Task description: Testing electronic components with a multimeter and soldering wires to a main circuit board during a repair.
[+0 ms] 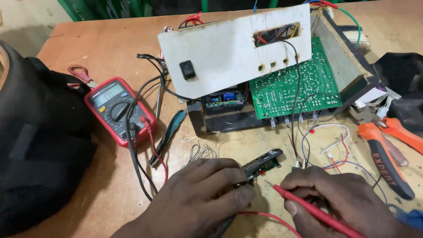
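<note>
My left hand point(198, 194) presses on a small black display module point(263, 164) with a little circuit board, lying on the wooden table point(88, 48). My right hand point(339, 198) holds a red multimeter probe point(304, 205), its metal tip pointing at the module's near edge. A black lead seems to run under my left hand, but whether the hand grips a probe is hidden. The red multimeter point(118, 109) lies to the left with both leads plugged in.
An opened device stands behind: white panel point(233, 48) with a rocker switch, green circuit board point(296, 88), loose wires. Orange-handled pliers point(387, 154) lie at right, a black bag point(39, 145) at left, a dark tool point(168, 134) beside the meter.
</note>
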